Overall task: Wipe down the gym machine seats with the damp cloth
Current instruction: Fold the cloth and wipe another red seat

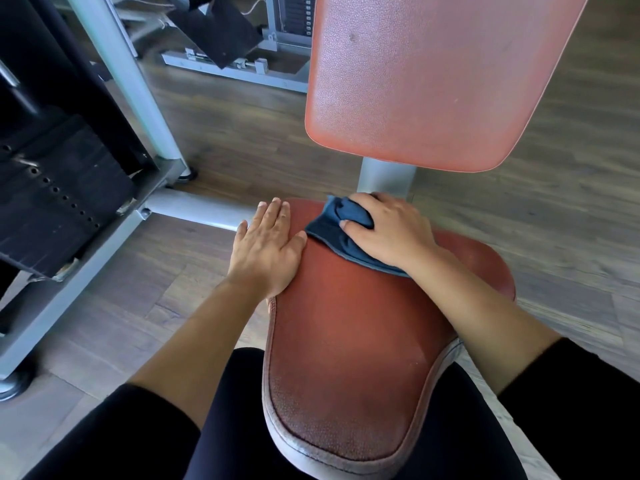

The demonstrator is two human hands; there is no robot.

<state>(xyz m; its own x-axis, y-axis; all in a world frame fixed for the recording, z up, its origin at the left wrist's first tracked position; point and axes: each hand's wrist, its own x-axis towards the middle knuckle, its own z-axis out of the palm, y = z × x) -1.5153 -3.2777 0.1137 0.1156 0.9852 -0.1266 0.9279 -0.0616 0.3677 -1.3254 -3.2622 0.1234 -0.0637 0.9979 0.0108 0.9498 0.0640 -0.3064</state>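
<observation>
1. Head view: the red seat [353, 341] fills the middle, with its backrest [426, 81] upright behind it.
2. At the seat's far end the right hand [388, 230] curls its fingers over the bunched dark blue cloth [332, 230], pressing it onto the seat.
3. Just left of the cloth, the left hand [266, 247] lies flat with straight fingers on the seat's left edge.
4. A grey machine frame [121, 77] stands on the wooden floor [242, 133].

The backrest [426, 81] ran off the top edge, so its upper end was out of view. Much of the cloth [332, 233] lay hidden beneath the right hand [388, 230], and the right forearm covered part of the seat [346, 341]. The black weight stack [52, 202] was cut by the left edge, and the plate labels on the far machine [298, 15] were too small to read.
</observation>
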